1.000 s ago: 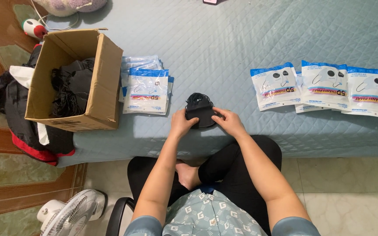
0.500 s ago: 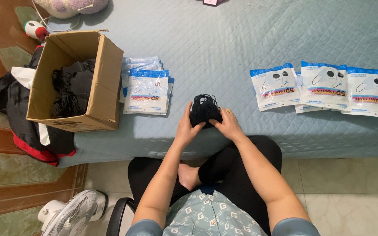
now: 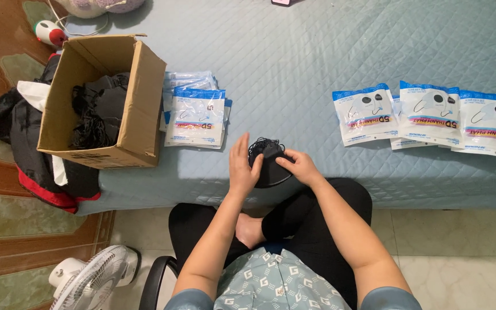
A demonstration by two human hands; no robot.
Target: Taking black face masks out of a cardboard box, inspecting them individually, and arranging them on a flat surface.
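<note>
A quilted grey-blue bed (image 3: 328, 63) fills the frame. At its lower centre edge, the left hand (image 3: 241, 166) presses flat-open and the right hand (image 3: 298, 167) curls fingers around a stack of black masks (image 3: 268, 161), squaring it; sealed packets (image 3: 431, 115) wait at right.

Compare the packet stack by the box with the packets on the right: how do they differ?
The packet stack by the cardboard box is piled, one packet over another; the packets on the right are spread in an overlapping row. The stack sits nearer the left hand; the row lies beyond the right hand, which holds the black mask bundle. Both are white packets with blue tops, flat on the quilted cover.
</note>
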